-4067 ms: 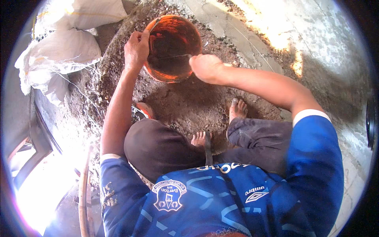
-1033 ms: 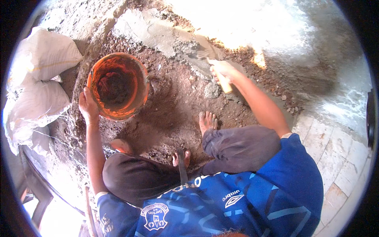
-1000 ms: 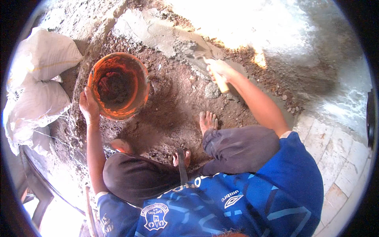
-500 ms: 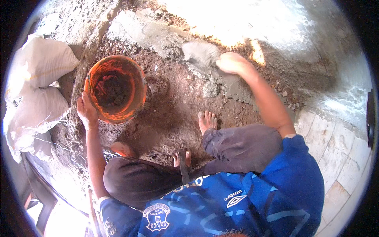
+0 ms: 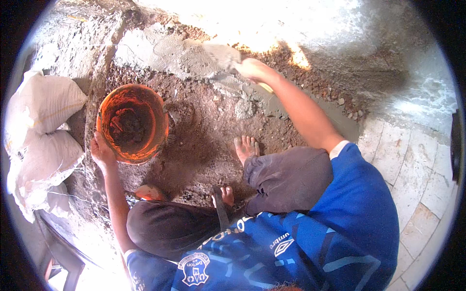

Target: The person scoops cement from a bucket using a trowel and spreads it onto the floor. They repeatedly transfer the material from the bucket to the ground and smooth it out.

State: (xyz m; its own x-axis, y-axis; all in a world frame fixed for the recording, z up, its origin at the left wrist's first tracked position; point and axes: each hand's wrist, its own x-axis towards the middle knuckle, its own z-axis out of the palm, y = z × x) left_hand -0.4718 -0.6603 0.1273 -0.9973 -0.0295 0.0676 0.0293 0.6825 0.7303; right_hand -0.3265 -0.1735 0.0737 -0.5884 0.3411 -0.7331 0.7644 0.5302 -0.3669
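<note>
My left hand point(image 5: 103, 151) grips the near left rim of an orange bucket point(image 5: 156, 112), which is tilted so that its inside shows. Dark grey residue coats the bottom and streaks the inner wall. In my right hand point(image 5: 256, 71) is a trowel point(image 5: 222, 56), its pale yellow handle end sticking out behind the palm. The blade, slightly blurred, lies against a strip of wet grey mortar point(image 5: 167, 53) that runs across the far side of the dirt. Whether mortar sits on the blade, I cannot tell.
White sacks point(image 5: 51, 104) are piled at the left. A thin string point(image 5: 80, 199) crosses near them. My bare foot point(image 5: 246, 148) rests on rough soil. Beside my left knee lies a partly hidden orange object point(image 5: 149, 192). Pale floor tiles point(image 5: 412, 160) spread at the right.
My right hand and the trowel have moved left along the mortar strip. My left hand stays on the bucket rim. The whole view has shifted a little.
</note>
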